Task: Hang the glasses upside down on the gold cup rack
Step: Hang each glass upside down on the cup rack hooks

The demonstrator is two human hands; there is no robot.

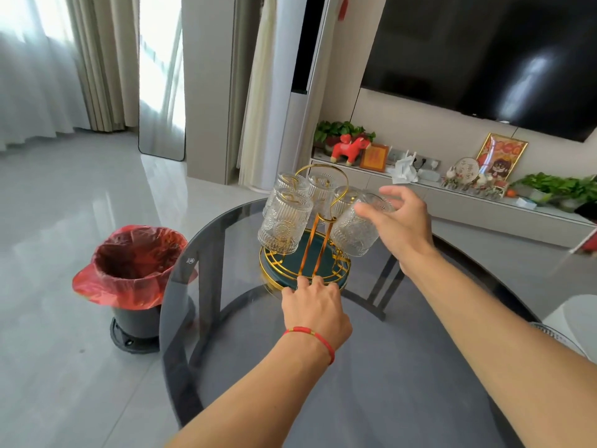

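A gold cup rack [318, 202] with a dark green round base [336, 270] stands on a round smoked-glass table [371, 367]. Several ribbed clear glasses hang upside down on its prongs, one at the front left [284, 223]. My right hand [400, 221] rests its fingers on the bottom of the tilted glass at the right [350, 231]. My left hand [315, 307], with a red string on the wrist, presses its fingers on the near rim of the base.
A black bin with a red bag [137, 276] stands on the floor left of the table. Behind are a low TV cabinet [484, 202] with ornaments and plants, a wall TV [500, 53], and a standing mirror [161, 76].
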